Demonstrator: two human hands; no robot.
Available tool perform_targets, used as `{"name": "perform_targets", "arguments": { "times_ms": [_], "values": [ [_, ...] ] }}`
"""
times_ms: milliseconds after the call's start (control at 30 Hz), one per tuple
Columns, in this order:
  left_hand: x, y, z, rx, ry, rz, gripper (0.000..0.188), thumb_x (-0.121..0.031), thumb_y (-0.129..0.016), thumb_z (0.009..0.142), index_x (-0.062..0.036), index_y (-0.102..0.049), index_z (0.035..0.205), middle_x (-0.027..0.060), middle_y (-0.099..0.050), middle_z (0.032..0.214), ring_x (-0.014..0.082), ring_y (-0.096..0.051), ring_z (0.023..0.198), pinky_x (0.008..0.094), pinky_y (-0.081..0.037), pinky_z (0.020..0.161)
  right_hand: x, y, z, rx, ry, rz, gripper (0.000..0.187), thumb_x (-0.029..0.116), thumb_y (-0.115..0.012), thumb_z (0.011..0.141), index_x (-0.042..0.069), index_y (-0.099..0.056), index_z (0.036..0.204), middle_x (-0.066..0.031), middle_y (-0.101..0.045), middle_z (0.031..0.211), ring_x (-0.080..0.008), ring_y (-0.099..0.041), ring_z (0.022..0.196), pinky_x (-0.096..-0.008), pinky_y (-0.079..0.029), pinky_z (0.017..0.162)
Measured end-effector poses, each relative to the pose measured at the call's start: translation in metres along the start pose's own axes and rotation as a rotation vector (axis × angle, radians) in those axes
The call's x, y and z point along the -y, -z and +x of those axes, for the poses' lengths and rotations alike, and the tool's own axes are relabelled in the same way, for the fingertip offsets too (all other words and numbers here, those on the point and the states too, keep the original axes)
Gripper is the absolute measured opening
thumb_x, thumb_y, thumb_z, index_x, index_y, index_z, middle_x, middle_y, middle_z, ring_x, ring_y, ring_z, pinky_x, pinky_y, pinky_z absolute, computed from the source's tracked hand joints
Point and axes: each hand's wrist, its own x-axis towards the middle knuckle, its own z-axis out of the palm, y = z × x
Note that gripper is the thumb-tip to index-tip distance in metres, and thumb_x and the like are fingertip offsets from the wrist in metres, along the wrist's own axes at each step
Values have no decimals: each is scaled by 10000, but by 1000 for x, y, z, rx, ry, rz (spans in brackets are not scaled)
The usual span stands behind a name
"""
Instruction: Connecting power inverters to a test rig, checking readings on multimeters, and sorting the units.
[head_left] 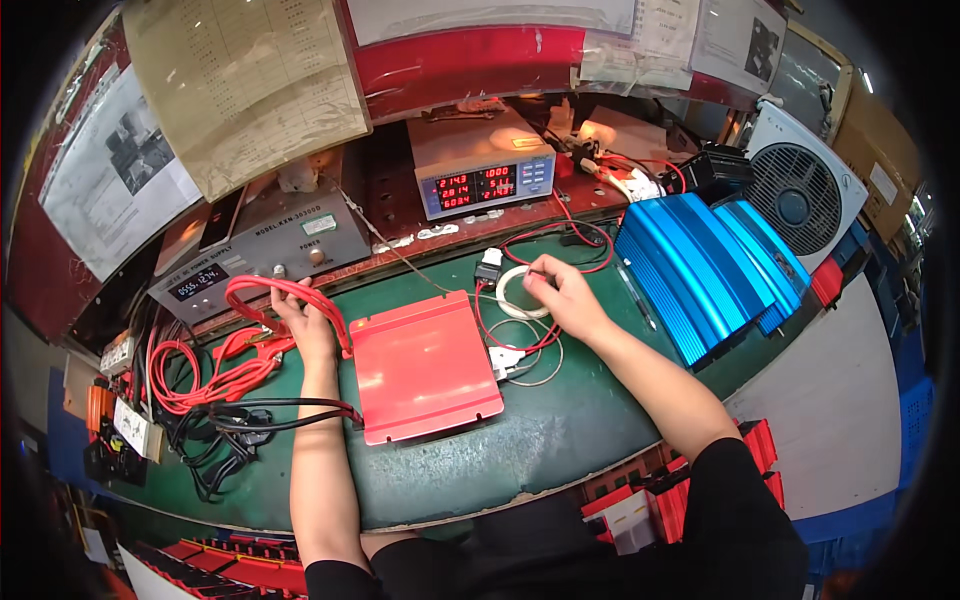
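A flat red metal box (pixel 425 365) lies on the green bench mat, with thick red cables (pixel 262 281) and black cables (pixel 285 402) leaving its left side. My left hand (pixel 303 318) is closed around the red cables where they loop up beside the box. Beyond the box's right corner, my right hand (pixel 570 300) pinches the edge of a white ring-shaped coil (pixel 502 292) between thumb and fingers. A white plug (pixel 506 362) sits against the box's right side, with thin wires around it. Near the ring is a small black-and-white connector (pixel 488 268).
A grey power supply (pixel 265 250) and a meter with red digits (pixel 485 165) stand at the back. Blue finned cases (pixel 690 275) and a fan (pixel 800 190) are at right. Red clamp leads (pixel 190 385) and black clamps (pixel 235 445) lie at left. A pen (pixel 638 295) lies beside the blue cases.
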Motion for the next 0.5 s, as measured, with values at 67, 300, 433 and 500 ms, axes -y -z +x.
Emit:
{"name": "perform_targets", "arguments": {
  "times_ms": [67,300,433,500],
  "values": [
    [-1,-6,0,13,-2,-6,655,-91,-552,989,-107,-142,1500,105,-551,1296,149,-596,797,268,-503,717,-15,8,2,-11,12,-24,140,168,-587,955,37,-580,904,45,-531,768,-26,-465,678,-214,-370,594],
    [6,-1,3,6,-31,19,655,-71,-547,980,-113,-147,1497,112,-549,1293,153,-596,786,271,-503,707,-13,9,8,-22,-164,394,225,275,-497,1001,66,-578,998,26,-483,718,-58,-394,550,-217,-319,498],
    [4,-3,2,24,-25,-6,623,-65,-546,976,-120,-175,1473,115,-549,1291,165,-602,789,277,-507,708,-8,8,7,16,-162,299,231,285,-517,1004,66,-590,999,29,-495,725,-43,-392,554,-207,-313,488],
    [5,-1,1,7,-35,-6,596,-60,-538,977,-119,-192,1459,113,-550,1289,165,-603,781,280,-510,704,-5,4,4,18,-133,240,238,292,-531,1005,64,-594,984,34,-503,725,-34,-388,548,-201,-295,466]
  ]
}}
